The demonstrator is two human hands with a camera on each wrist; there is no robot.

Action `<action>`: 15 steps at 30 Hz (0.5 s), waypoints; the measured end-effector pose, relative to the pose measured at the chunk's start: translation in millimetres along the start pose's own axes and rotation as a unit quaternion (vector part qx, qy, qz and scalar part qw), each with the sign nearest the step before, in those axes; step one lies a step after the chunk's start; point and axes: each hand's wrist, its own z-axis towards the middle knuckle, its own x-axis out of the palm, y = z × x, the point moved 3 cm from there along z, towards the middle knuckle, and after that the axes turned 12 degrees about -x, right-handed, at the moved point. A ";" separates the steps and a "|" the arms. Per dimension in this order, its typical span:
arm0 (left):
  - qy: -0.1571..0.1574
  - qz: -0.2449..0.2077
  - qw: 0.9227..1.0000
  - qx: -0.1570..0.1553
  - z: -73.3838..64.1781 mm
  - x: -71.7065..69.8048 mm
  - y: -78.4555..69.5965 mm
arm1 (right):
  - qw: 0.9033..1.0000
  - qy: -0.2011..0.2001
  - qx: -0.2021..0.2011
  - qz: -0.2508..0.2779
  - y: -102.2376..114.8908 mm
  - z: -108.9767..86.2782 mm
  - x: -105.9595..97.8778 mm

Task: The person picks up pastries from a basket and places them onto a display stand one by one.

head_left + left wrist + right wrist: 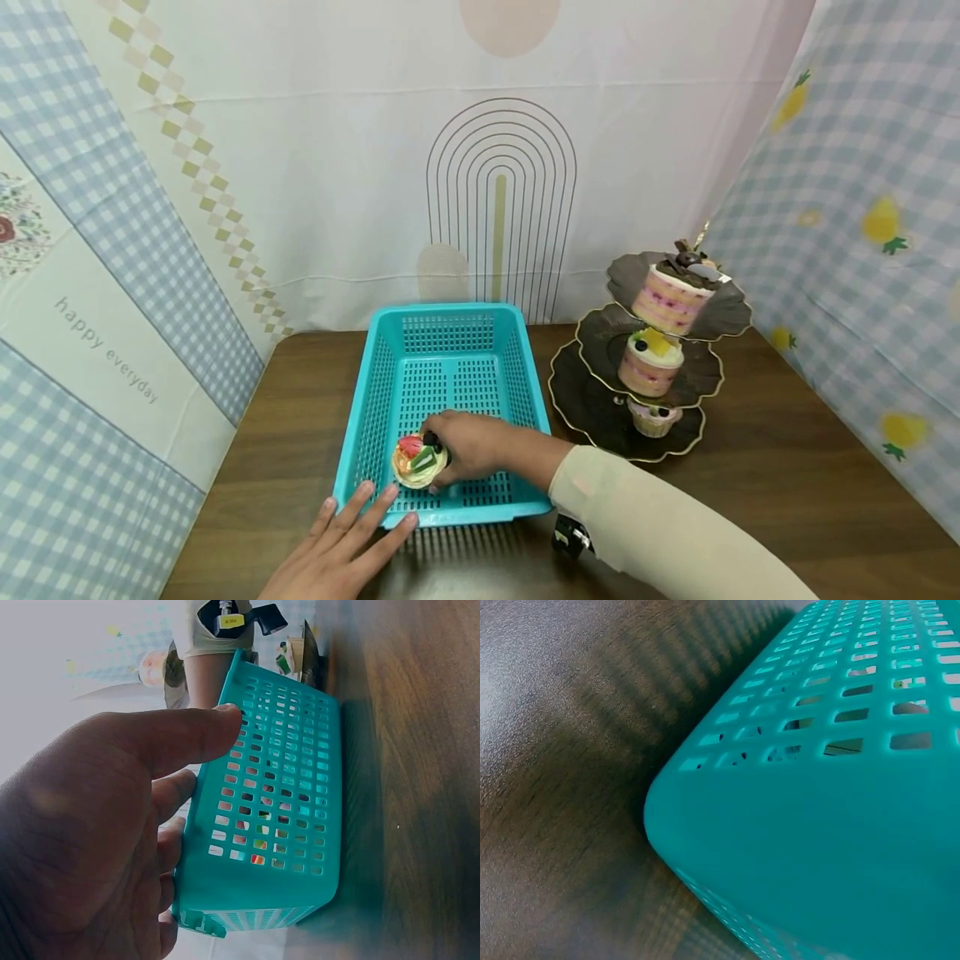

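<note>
A fruit-topped cupcake (417,463), with red, green and orange pieces on pale cream, is inside the front part of a turquoise mesh basket (442,312). My right hand (468,446) holds the cupcake from its right side, reaching over the basket's right wall. In the right wrist view the basket's wall (802,832) blocks nearly all of that hand. My left hand (333,550) rests at the near left corner of the basket, fingers spread and straight over the rim. The left wrist view shows its thumb (202,735) against the rim.
Right of the basket stands a three-tier dark tray with gold edges (581,417). It bears a chocolate-topped cake (671,302), a yellow-topped cake (649,371) and a small cupcake (652,422). Patterned cloths hang behind and beside the wooden table (262,467).
</note>
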 end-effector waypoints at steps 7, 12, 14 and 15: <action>-0.004 -0.002 1.000 0.002 -0.2 -0.6 1.2 | 0.999 -0.022 -0.004 0.041 -1.5 1.5 -2.7; -0.008 0.008 1.000 0.011 0.0 0.1 0.8 | 0.995 -0.051 0.012 0.085 -2.7 -1.8 -6.2; -0.010 0.013 1.000 0.014 0.0 0.6 0.5 | 0.993 -0.064 0.015 0.100 -2.8 -4.2 -8.3; -0.011 0.014 1.000 0.015 0.0 0.8 0.5 | 0.992 -0.071 0.015 0.105 -2.6 -5.7 -9.7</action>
